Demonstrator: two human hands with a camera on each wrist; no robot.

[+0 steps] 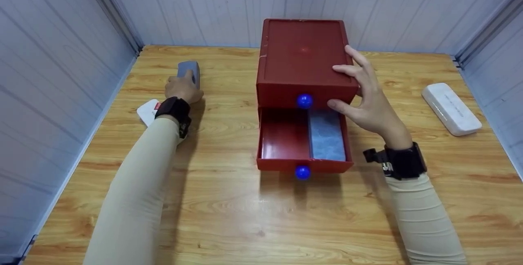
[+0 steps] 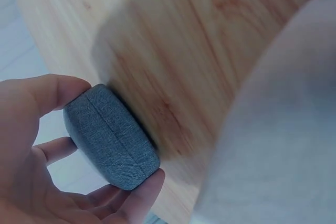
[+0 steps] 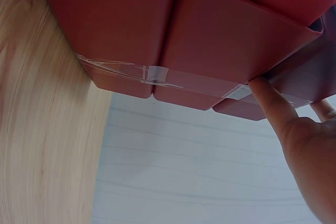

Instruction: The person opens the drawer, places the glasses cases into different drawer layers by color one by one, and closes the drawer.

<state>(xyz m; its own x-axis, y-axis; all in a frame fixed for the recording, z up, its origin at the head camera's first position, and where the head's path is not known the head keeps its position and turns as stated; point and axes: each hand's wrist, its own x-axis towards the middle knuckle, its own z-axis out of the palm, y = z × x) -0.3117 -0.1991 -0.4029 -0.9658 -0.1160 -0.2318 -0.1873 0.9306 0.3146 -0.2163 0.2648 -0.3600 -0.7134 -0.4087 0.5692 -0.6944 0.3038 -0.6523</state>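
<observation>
My left hand [image 1: 182, 88] grips a grey-blue fabric case [image 2: 113, 137], apparently a glasses case, at the far left of the table. In the left wrist view, the thumb is at one end of the case and the fingers at the other. My right hand [image 1: 374, 103] rests against the right side of the red drawer unit [image 1: 304, 63], fingers spread over its top edge and thumb at the front. Below, a drawer [image 1: 282, 165] with a blue knob is pulled out. A light blue-grey box-like item [image 1: 327, 136] lies along its right side.
A white case [image 1: 451, 109] with small print lies at the right of the table. Beside my left wrist is a white item [image 1: 146, 112] with a red label, partly hidden. Clear tape [image 3: 202, 83] runs across the unit's side. Pale panelled walls enclose the table.
</observation>
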